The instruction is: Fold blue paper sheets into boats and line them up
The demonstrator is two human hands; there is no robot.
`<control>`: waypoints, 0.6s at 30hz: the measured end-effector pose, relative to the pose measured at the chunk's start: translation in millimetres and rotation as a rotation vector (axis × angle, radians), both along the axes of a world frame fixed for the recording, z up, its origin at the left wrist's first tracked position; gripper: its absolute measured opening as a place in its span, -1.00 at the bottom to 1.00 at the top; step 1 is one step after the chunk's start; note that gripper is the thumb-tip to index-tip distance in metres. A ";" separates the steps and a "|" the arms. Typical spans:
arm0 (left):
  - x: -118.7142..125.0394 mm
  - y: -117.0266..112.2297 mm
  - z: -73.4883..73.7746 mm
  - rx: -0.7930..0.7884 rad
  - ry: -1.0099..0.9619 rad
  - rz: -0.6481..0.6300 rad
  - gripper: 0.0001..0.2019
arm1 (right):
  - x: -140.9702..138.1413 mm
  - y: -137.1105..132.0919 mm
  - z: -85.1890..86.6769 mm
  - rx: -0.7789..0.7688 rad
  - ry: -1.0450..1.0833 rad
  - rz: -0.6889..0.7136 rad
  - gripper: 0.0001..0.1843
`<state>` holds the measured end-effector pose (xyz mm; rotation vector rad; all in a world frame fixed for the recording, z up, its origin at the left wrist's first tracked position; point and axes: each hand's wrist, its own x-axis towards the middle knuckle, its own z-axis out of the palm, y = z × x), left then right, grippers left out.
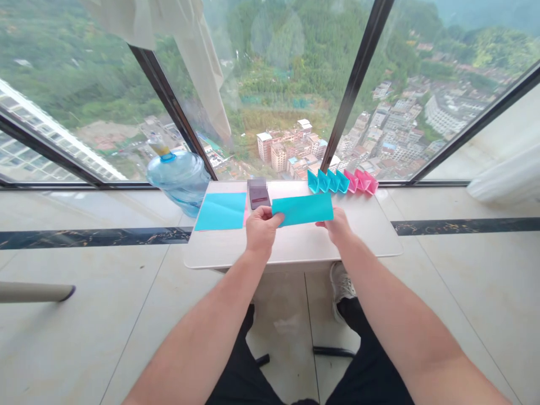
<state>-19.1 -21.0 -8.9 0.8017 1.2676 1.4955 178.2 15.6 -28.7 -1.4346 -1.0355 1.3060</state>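
A folded strip of teal paper (302, 208) is held just above the small white table (367, 233). My left hand (260, 229) pinches its left end, thumb on top. At the strip's right end my right hand (336, 226) grips the lower corner with closed fingers. A flat stack of paper sheets (221, 211), teal on top with pink beneath, lies on the table to the left of my left hand. Along the table's far edge stands a row of several folded paper pieces (341, 181), teal ones on the left and pink ones on the right.
A dark phone (259, 194) lies on the table behind the strip. A large blue water bottle (180, 178) lies on the floor left of the table, against the floor-to-ceiling window. A pale tube (36, 292) juts in at the left.
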 end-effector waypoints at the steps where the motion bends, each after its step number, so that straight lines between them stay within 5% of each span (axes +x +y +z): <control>1: 0.9 1.0 -3.6 -0.016 0.032 -0.001 -0.76 | 13.4 -6.7 2.0 -0.046 0.067 -0.007 -0.44; 4: 4.2 3.0 -14.3 -0.030 0.091 -0.038 -0.75 | 42.8 -25.0 8.0 -0.081 0.269 0.060 -0.27; 9: 6.9 -0.2 -23.2 -0.087 0.095 -0.078 -0.66 | 39.6 -27.8 1.2 0.014 0.107 -0.009 -0.40; 14: 5.8 -4.0 -21.1 -0.121 0.101 -0.105 -0.35 | 31.2 -21.7 -6.4 0.040 0.111 0.023 -0.60; 18: 6.5 -1.2 -22.0 -0.193 0.077 -0.136 -0.55 | 32.0 -25.9 -6.0 0.033 0.099 0.006 -0.65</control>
